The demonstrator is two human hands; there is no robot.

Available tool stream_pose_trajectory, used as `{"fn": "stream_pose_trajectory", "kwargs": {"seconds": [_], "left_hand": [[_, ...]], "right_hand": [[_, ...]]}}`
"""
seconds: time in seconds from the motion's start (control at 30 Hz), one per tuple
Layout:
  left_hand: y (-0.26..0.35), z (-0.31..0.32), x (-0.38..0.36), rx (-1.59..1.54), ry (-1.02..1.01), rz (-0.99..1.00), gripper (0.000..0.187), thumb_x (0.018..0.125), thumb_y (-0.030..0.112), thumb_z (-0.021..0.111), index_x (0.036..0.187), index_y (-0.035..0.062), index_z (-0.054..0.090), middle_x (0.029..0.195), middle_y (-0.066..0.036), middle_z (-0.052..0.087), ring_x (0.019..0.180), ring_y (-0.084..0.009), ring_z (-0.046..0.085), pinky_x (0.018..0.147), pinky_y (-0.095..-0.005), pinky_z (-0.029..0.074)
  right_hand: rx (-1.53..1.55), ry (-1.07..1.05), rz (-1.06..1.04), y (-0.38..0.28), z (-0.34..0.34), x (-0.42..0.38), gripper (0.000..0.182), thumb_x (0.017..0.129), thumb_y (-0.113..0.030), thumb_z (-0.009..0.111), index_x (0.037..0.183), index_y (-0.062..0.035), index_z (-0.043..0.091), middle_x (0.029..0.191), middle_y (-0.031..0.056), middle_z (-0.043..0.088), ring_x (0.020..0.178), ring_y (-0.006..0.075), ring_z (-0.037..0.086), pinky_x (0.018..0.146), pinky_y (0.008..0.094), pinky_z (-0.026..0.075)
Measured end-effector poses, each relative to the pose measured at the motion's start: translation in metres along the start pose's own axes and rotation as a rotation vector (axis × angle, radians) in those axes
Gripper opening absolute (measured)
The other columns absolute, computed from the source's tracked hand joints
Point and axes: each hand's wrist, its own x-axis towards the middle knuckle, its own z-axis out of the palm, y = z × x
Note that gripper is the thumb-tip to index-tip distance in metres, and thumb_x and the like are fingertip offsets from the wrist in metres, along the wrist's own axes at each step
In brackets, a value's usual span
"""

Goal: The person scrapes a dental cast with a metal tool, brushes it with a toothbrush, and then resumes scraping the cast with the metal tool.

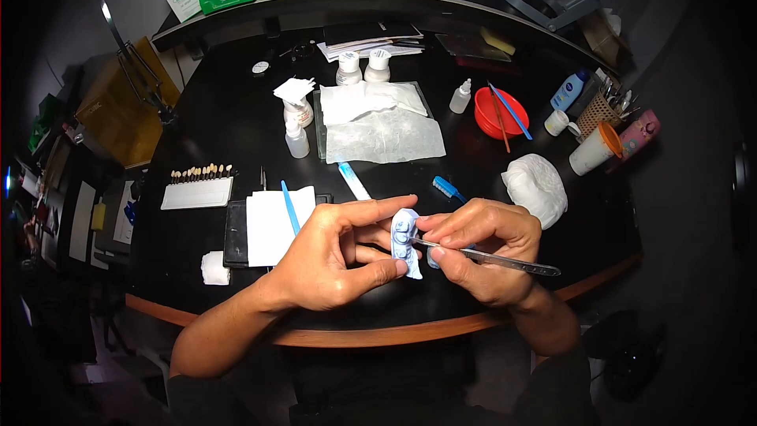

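A pale blue dental model (pixel 403 235) with molded tooth shapes stands upright in front of me. My left hand (pixel 335 252) grips its edges between thumb and fingers. Pinched in my right hand (pixel 485 248) is a slim metal dental instrument (pixel 520 263), its handle pointing out to the right. The instrument's tip reaches the tooth side of the model. Another small blue piece (pixel 433 259) shows partly behind my right fingers. A blue toothbrush-like brush (pixel 448 188) lies just beyond that hand.
A white paper pad (pixel 272 229) with a blue stick (pixel 290 207) lies left, by a tooth shade guide (pixel 197 191). Farther back are tissue sheets (pixel 382 138), a dropper bottle (pixel 296 140) and a red bowl (pixel 490 120). Wadded white tissue (pixel 535 192) sits right, near an orange-rimmed cup (pixel 591 150).
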Motion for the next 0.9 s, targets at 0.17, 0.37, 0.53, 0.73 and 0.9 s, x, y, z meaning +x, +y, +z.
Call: {"fn": "stream_pose_trajectory", "kwargs": {"seconds": [0.17,0.37,0.53,0.73,0.9], "left_hand": [[0.0007,-0.0041,0.0000,-0.103,-0.057,-0.077,0.069,0.092,-0.012,0.067,0.155,-0.0099,0.038,0.129,-0.022,0.066,0.116,-0.0204,0.067,0.096,-0.0283,0.058],[-0.0032,-0.0032,0.0008,-0.092,-0.052,-0.050,0.068,0.093,-0.011,0.067,0.155,-0.0098,0.039,0.129,-0.021,0.066,0.116,-0.0205,0.067,0.095,-0.0284,0.058],[-0.0010,-0.0022,0.0006,-0.082,-0.042,-0.052,0.068,0.092,-0.011,0.068,0.154,-0.0096,0.040,0.126,-0.021,0.067,0.114,-0.0196,0.068,0.093,-0.0272,0.059],[-0.0021,0.0019,0.0013,-0.081,-0.004,-0.040,0.067,0.091,-0.012,0.070,0.152,-0.0103,0.042,0.111,-0.017,0.072,0.101,-0.0115,0.069,0.087,-0.0219,0.059],[0.0008,0.0004,0.0003,-0.059,-0.015,-0.055,0.067,0.091,-0.012,0.070,0.153,-0.0096,0.043,0.112,-0.017,0.072,0.102,-0.0123,0.069,0.084,-0.0210,0.058]], "right_hand": [[-0.015,0.036,-0.025,-0.0040,0.0005,0.0012,0.012,0.080,0.011,0.075,0.085,0.0033,0.067,0.086,0.0171,0.074,0.085,0.0265,0.078,0.088,0.0452,0.066],[-0.120,0.036,-0.070,-0.0028,0.0015,-0.0002,0.013,0.077,0.010,0.076,0.083,0.0026,0.067,0.085,0.0167,0.074,0.086,0.0278,0.078,0.085,0.0431,0.066],[-0.189,0.039,-0.086,-0.0033,0.0046,-0.0002,0.014,0.073,0.011,0.076,0.081,0.0022,0.067,0.084,0.0168,0.074,0.087,0.0296,0.079,0.083,0.0415,0.067],[-0.203,0.023,-0.097,-0.0034,0.0023,-0.0007,0.014,0.072,0.010,0.076,0.079,0.0021,0.066,0.083,0.0164,0.074,0.085,0.0298,0.079,0.082,0.0405,0.067],[-0.182,0.018,-0.078,-0.0044,0.0023,-0.0003,0.015,0.072,0.009,0.077,0.077,0.0016,0.065,0.082,0.0163,0.074,0.085,0.0302,0.079,0.082,0.0403,0.067]]}}
